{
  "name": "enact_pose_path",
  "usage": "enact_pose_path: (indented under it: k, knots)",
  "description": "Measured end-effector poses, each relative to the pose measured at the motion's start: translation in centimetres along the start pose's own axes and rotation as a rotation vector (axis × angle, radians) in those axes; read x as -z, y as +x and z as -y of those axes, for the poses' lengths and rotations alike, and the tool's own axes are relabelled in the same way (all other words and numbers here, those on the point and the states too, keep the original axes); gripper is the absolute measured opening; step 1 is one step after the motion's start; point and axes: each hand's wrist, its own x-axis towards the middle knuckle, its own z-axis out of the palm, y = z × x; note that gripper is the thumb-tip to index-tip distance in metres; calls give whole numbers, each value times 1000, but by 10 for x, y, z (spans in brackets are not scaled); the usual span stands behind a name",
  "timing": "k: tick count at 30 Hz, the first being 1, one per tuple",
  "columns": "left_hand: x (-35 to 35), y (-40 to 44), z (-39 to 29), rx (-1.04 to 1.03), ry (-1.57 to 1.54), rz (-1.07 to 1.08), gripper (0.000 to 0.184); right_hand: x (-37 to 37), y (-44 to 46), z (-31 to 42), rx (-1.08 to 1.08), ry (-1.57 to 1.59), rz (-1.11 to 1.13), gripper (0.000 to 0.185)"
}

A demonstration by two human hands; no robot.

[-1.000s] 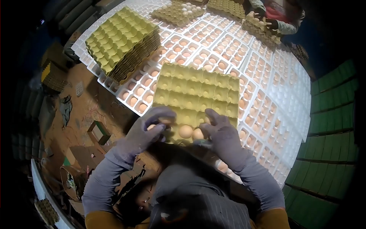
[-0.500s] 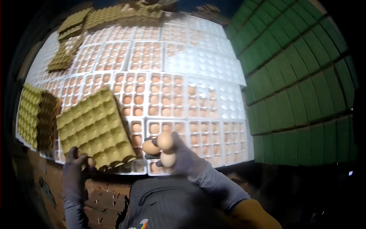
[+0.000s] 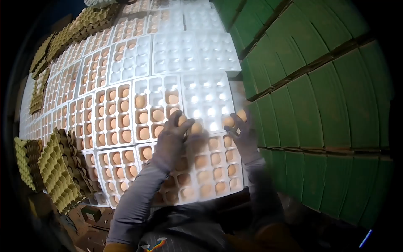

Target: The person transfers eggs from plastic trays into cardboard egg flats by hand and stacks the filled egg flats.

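My left hand [image 3: 170,140], in a grey glove, is closed on brown eggs [image 3: 196,128], two of them showing at its fingertips. It is over the near corner of a partly filled white foam egg tray [image 3: 157,86]. To its right, my gloved right hand [image 3: 247,138] grips brown eggs [image 3: 228,122] too, with two visible between the fingers. Both hands hover at the near edge of a white tray section [image 3: 208,90] whose cups show no eggs. Beneath my forearms lies a tray filled with eggs [image 3: 220,187]. My palms are hidden.
Rows of white trays with eggs [image 3: 112,111] cover the surface to the left and back. Stacked yellowish pulp egg trays [image 3: 58,172] stand at the near left, with more pulp trays [image 3: 82,23] at the far left. Green boxes [image 3: 319,105] form a wall on the right.
Both hands have moved right and farther over the white trays. My left hand has left the pulp tray and now holds eggs; the right still carries eggs. The view has shifted rightward.
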Motion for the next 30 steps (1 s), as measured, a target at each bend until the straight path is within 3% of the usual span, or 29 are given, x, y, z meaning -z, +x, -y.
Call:
enact_pose_path:
  k: [2,5,7,8,9,12,14,16,19,20,22,23,24,27,28,30]
  knots:
    - [-28,19,-3,72,125,122,38,-11,9,-16,82,-42,71,40]
    - [-30,38,-1,10,112,36,35,-3,19,4,40,131,307,38]
    - [-28,60,-12,181,70,215,34,-15,24,17,90,254,423,38]
    - [-27,70,-15,265,48,295,34,-16,30,22,168,138,499,36]
    - [-31,78,-14,183,119,268,35,-20,34,19,235,128,442,33]
    - [-27,99,-35,200,73,252,34,-27,56,9,121,338,9,33]
    - [-39,108,-44,204,216,294,29,-21,68,6,-155,499,2,33]
    - [-58,119,-47,248,299,373,27,-43,73,-13,-24,408,-46,38]
    - [-93,123,-48,128,-123,53,34,-47,68,-21,-92,569,-26,46]
    - [-109,121,-42,74,-324,-37,40,-53,62,-34,-209,709,-35,48]
    - [-112,113,-45,-44,-25,-98,51,-71,51,-53,-413,990,-94,49]
    - [-119,106,-36,-36,11,-31,56,-83,46,-59,-500,1128,-141,49]
    - [-112,97,-36,-69,101,-65,58,-68,45,-50,-592,1065,20,50]
    - [-66,63,-46,-77,-139,-62,65,-51,48,-36,-358,800,203,51]
    - [-46,42,-51,-77,-207,-32,68,-48,49,-31,-323,602,198,49]
    - [-15,-6,-43,-300,-127,-76,66,-40,64,-5,-88,290,34,47]
